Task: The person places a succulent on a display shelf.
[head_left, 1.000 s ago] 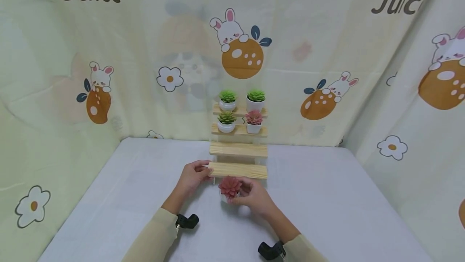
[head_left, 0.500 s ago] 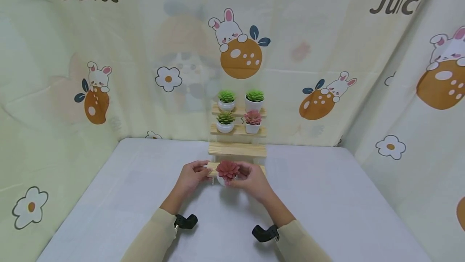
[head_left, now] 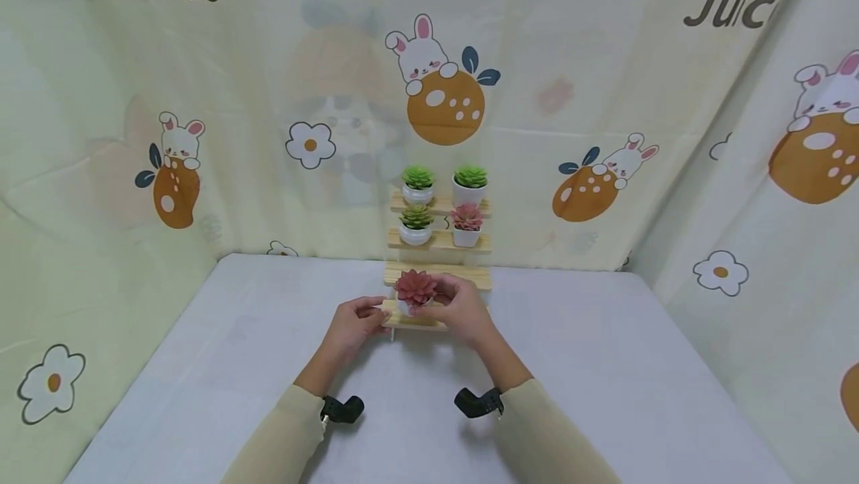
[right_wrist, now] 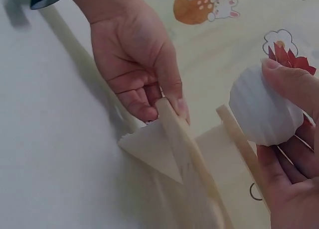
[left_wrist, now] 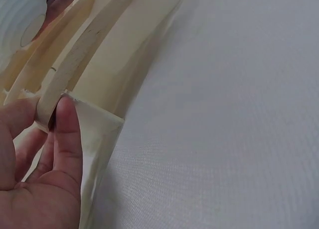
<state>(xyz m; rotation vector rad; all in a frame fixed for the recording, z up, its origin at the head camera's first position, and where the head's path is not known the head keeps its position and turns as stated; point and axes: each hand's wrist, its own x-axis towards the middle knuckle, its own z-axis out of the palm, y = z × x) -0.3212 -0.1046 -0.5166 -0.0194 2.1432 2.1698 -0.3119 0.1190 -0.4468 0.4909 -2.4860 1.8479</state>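
Observation:
My left hand [head_left: 352, 327] pinches the left end of the bottom board [left_wrist: 75, 59] of a stepped wooden shelf, thumb on one face and fingers on the other. In my right hand [head_left: 463, 309] is a red artificial succulent [head_left: 414, 286], gripped by its ribbed white pot [right_wrist: 264, 107] between thumb and fingers. The plant is held up over the bottom board and overlaps the left part of the second board [head_left: 463, 277] in the head view. From the right wrist, the pot appears tilted beside a board's end [right_wrist: 234, 124].
Two green succulents, left [head_left: 418, 180] and right [head_left: 470, 178], stand on the top board. Below them are a yellowish-green succulent [head_left: 416, 217] and a pink-red one [head_left: 467, 219]. Behind the white-covered table [head_left: 590, 365] hangs a printed curtain [head_left: 523, 230].
My right hand has lifted the red succulent from in front of the shelf, up and away from me, to above the bottom board. My left hand keeps its hold on the board.

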